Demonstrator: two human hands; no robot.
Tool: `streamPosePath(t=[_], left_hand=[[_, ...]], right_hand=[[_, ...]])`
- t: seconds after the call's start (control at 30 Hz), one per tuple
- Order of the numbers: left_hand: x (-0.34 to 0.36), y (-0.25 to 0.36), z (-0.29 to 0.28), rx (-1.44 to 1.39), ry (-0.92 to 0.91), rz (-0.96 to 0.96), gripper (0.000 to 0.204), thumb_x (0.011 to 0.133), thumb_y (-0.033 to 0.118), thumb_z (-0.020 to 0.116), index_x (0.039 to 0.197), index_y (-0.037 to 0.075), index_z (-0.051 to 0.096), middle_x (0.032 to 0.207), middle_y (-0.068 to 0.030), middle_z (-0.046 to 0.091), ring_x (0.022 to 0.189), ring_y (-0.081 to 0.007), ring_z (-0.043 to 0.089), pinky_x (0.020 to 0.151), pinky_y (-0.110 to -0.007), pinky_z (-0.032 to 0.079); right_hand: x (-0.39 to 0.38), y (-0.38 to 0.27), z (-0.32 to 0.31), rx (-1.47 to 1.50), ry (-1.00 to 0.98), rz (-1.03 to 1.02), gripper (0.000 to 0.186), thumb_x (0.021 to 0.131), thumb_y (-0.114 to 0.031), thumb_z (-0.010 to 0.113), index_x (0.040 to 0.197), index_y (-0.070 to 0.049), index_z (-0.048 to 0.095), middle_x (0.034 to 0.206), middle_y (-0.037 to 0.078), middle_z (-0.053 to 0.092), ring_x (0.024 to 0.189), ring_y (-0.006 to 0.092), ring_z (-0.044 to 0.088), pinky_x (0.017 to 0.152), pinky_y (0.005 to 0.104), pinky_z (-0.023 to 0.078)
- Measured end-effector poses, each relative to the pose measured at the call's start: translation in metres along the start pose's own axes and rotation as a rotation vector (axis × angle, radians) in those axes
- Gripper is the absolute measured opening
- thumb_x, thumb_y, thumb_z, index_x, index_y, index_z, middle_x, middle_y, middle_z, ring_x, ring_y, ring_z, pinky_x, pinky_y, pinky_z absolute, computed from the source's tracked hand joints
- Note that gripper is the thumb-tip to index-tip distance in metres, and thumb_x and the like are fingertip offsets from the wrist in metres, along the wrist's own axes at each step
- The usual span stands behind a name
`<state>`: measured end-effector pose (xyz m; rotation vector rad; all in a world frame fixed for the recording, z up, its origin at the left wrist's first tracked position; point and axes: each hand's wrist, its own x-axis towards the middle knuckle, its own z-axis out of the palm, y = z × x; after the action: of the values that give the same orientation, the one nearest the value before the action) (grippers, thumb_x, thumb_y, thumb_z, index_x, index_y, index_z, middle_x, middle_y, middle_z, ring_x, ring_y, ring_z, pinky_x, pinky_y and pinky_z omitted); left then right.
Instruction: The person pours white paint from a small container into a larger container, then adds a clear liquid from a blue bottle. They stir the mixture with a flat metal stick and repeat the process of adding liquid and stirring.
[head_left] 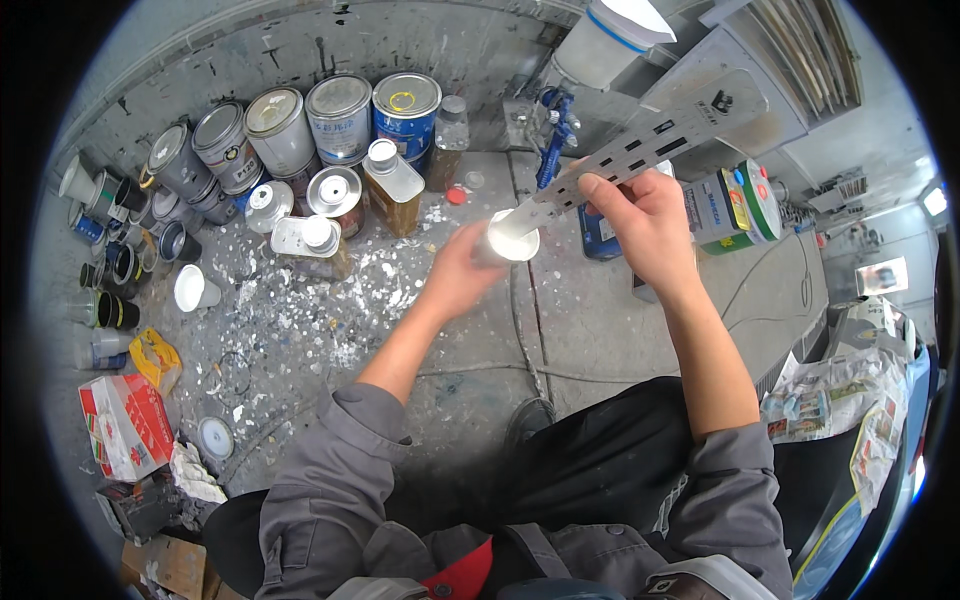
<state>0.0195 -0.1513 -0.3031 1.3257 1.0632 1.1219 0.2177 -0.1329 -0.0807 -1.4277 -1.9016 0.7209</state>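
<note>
- The left hand (464, 268) is gripping the white cup (517, 254) just past twelve o'clock.
- The right hand (648, 222) is pinching the ruler (664, 136), slanting toward two; its tip is seemingly dipping inside.
- Holding the cup level should be preventing slops.

Light was bright, cool and mostly diffuse; shadows soft. Left hand (462, 275), at the white cup (530, 252), was blurred; right hand (640, 215), right of the cup, read sharper. Metal can lids (338, 95) beyond the cup, leftward, showed pale sheen. Far right of the cup, a light patch (935, 201) burned out. Black trousers (590, 455), nearer than the cup, lost detail. The wall (300, 50) beyond the cup bowed; all corners around it fell black.
</note>
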Motion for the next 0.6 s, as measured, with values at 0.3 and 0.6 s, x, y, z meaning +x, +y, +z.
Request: streamPosePath(t=[0.3,0.6], left_hand=[[0.001,0.01,0.001,0.016,0.013,0.005,0.072,0.087,0.007,0.087,0.154,0.009,0.059,0.148,-0.0141,0.06,0.136,-0.0312,0.064,0.111,-0.041,0.056],[0.0,0.002,0.0,-0.017,0.041,-0.018,0.071,0.086,0.009,0.088,0.15,0.009,0.059,0.15,-0.0149,0.062,0.134,-0.0328,0.065,0.11,-0.042,0.056]], right_hand=[[-0.01,0.003,0.017,0.092,-0.019,0.059,0.022,0.101,-0.015,0.077,0.111,0.004,0.081,0.088,0.009,0.081,0.077,0.0087,0.067,0.069,0.0299,0.054],[0.0,0.004,0.004,0.129,-0.011,0.042,0.023,0.104,-0.019,0.077,0.114,0.0,0.082,0.091,0.001,0.077,0.082,0.0092,0.066,0.075,0.0269,0.052]])
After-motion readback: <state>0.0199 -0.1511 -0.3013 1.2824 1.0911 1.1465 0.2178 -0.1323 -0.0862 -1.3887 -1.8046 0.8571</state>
